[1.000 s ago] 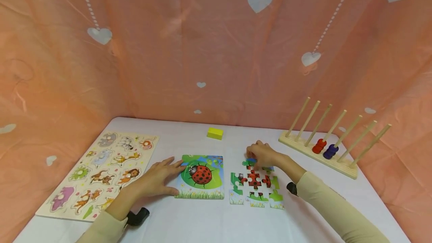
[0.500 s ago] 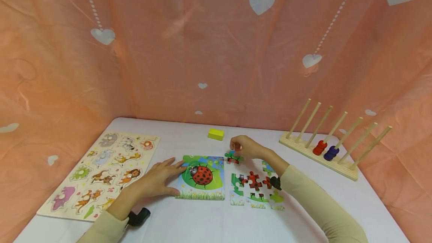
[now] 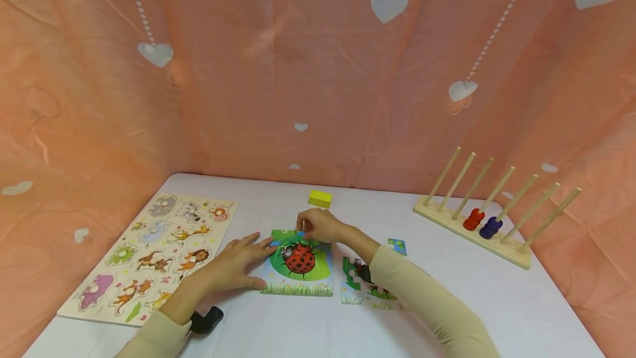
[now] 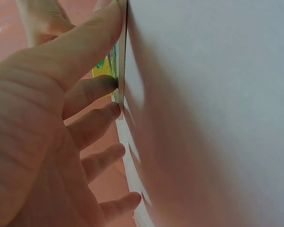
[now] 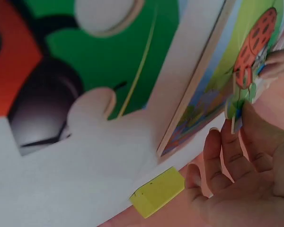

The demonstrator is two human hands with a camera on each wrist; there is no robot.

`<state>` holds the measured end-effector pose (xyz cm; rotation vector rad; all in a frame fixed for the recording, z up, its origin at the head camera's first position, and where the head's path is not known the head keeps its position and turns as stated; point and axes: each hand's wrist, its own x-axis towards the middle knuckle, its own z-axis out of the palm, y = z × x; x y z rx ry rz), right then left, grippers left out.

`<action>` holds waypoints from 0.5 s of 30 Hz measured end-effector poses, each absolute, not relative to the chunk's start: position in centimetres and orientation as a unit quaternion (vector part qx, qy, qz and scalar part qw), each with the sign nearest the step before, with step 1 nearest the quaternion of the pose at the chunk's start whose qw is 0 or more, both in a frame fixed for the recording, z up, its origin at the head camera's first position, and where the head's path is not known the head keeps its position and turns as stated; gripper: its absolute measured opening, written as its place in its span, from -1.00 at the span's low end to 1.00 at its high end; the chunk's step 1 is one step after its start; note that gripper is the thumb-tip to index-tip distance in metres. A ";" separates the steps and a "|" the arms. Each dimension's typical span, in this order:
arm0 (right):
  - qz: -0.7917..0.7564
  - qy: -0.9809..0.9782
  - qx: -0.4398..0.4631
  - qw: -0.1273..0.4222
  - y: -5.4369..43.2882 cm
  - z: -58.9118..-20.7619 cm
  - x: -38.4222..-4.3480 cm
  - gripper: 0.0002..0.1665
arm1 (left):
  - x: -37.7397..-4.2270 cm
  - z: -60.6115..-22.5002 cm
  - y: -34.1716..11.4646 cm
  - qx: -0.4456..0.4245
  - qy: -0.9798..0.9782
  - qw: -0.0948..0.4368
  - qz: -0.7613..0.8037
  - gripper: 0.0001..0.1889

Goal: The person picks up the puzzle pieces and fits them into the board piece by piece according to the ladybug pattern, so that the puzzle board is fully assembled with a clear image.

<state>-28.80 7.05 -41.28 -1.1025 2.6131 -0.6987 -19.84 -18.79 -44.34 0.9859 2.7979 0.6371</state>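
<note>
A square ladybug puzzle board (image 3: 318, 280) lies in the middle of the table in the head view. My left hand (image 3: 231, 264) rests at its left edge, fingers spread and extended; the left wrist view shows the thumb and some fingertips touching the edge. My right hand (image 3: 322, 226) pinches a puzzle piece (image 5: 235, 109) over the top part of the board, and the hand hides much of it in the head view. To the right lie loose puzzle pieces (image 3: 350, 295), some covered by my right forearm. One blue-green corner piece (image 3: 397, 246) lies apart behind them.
A yellow block (image 3: 320, 199) stands behind the board. On the left is a wooden animal peg puzzle (image 3: 149, 261). At the right, a wooden rack (image 3: 472, 231) with upright pegs carries red beads (image 3: 474, 219) and dark blue beads (image 3: 491, 227).
My right hand has lifted a puzzle piece from the top of the loose group and carried it left to over the board. My left hand has stayed at the board's edge.
</note>
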 end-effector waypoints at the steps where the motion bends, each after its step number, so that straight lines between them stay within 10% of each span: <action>1: -0.229 0.893 -0.372 0.106 6.9 -41.4 -28.7 -0.79 | -19.8 -44.3 -18.8 0.324 0.921 0.053 0.209 -0.17; 15: -0.138 0.919 -0.365 0.057 5.6 -41.7 -27.9 -0.68 | -19.8 -44.2 -18.8 0.325 0.921 0.055 0.209 -0.16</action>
